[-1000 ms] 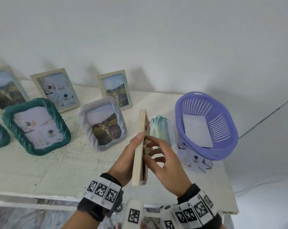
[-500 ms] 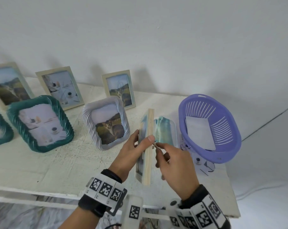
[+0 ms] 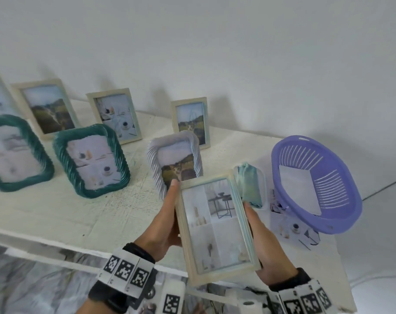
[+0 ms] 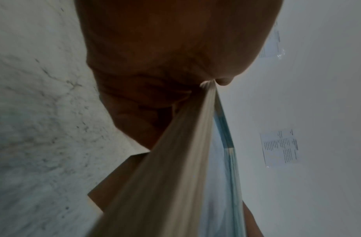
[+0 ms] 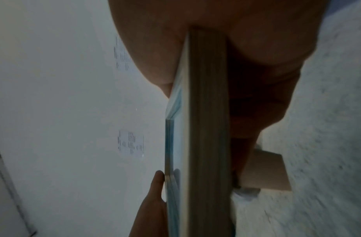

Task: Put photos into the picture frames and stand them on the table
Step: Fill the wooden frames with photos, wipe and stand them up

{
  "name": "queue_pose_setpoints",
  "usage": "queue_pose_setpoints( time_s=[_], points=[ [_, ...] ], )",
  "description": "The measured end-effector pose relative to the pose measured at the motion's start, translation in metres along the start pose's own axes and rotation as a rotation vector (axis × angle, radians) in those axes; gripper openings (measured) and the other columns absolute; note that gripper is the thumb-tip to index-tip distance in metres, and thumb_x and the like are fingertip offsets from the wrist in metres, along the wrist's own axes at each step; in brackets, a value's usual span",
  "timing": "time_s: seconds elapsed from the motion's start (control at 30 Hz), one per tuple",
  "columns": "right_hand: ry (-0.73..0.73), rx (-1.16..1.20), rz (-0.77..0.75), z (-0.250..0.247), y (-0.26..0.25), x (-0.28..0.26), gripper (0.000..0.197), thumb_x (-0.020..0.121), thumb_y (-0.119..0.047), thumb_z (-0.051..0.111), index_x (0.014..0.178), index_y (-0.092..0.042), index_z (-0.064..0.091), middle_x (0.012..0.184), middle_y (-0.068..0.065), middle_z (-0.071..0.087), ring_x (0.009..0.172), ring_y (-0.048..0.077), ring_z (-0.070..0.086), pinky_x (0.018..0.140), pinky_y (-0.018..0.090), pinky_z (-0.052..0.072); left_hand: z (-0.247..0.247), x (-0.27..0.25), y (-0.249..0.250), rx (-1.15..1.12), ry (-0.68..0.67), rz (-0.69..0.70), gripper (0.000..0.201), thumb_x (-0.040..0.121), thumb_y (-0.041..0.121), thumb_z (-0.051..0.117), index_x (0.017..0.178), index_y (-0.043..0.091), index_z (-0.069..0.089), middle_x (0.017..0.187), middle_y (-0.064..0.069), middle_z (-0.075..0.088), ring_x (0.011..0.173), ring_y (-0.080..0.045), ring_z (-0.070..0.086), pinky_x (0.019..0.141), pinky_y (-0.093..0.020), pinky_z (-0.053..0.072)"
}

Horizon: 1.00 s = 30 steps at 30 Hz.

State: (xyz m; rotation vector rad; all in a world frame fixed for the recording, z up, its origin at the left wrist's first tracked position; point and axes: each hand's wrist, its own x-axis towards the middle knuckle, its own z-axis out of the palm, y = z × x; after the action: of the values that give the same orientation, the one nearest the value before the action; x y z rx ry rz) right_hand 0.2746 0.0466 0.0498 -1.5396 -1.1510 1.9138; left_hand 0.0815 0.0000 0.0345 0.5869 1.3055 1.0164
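Note:
A pale wooden picture frame (image 3: 215, 225) with a photo of a side table and vases faces the head camera, held above the white table's (image 3: 79, 218) front edge. My left hand (image 3: 167, 223) grips its left side, thumb along the front rim. My right hand (image 3: 262, 241) grips its right side. The left wrist view shows the frame's edge (image 4: 175, 160) running out of my palm, with the brown back stand (image 4: 118, 179) behind it. In the right wrist view the frame's edge (image 5: 208, 128) and stand (image 5: 267, 173) show too.
Several filled frames stand on the table: pale wooden ones along the wall (image 3: 115, 116), two teal ones (image 3: 90, 159) and a white ribbed one (image 3: 176, 159). To the right, a purple basket (image 3: 342, 177) holds white paper. Loose photos (image 3: 292, 230) and a clear-wrapped teal item (image 3: 249, 186) lie beside it.
The frame was edge-on to the head camera with my right fingers working at its back. It has turned to face the camera, and both hands now hold its sides.

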Motion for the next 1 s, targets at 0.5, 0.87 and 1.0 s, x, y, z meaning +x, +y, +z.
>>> queue_pose_setpoints(
  time_s=[0.5, 0.87, 1.0],
  points=[
    [-0.397, -0.420, -0.363, 0.270, 0.015, 0.039, 0.043, 0.093, -0.059, 0.042, 0.096, -0.022, 0.063, 0.084, 0.009, 0.063, 0.078, 0.033, 0.060, 0.071, 0.050, 0.057, -0.259, -0.115, 0.005, -0.064, 0.445, -0.105, 0.093, 0.082, 0.081, 0.010, 0.087, 0.021, 0.081, 0.091, -0.020, 0.075, 0.080, -0.035, 0.071, 0.072, -0.039, 0.055],
    [-0.419, -0.651, -0.909, 0.530, -0.029, 0.079, 0.029, 0.098, -0.022, 0.050, 0.125, -0.016, 0.060, 0.102, -0.007, 0.064, 0.095, 0.004, 0.059, 0.086, 0.022, 0.050, -0.485, -0.163, 0.068, -0.101, 0.866, 0.134, 0.064, 0.095, 0.070, 0.019, 0.095, 0.030, 0.070, 0.084, -0.004, 0.077, 0.088, -0.027, 0.072, 0.082, -0.045, 0.056],
    [-0.420, -0.717, -0.929, 0.589, -0.057, 0.090, 0.040, 0.099, -0.022, 0.048, 0.138, -0.017, 0.048, 0.083, -0.006, 0.060, 0.079, 0.006, 0.057, 0.068, 0.012, 0.044, -0.538, -0.156, 0.098, -0.041, 0.859, 0.201, 0.070, 0.094, 0.073, 0.018, 0.100, 0.029, 0.072, 0.087, -0.003, 0.077, 0.086, -0.023, 0.073, 0.079, -0.041, 0.057]
  ],
)
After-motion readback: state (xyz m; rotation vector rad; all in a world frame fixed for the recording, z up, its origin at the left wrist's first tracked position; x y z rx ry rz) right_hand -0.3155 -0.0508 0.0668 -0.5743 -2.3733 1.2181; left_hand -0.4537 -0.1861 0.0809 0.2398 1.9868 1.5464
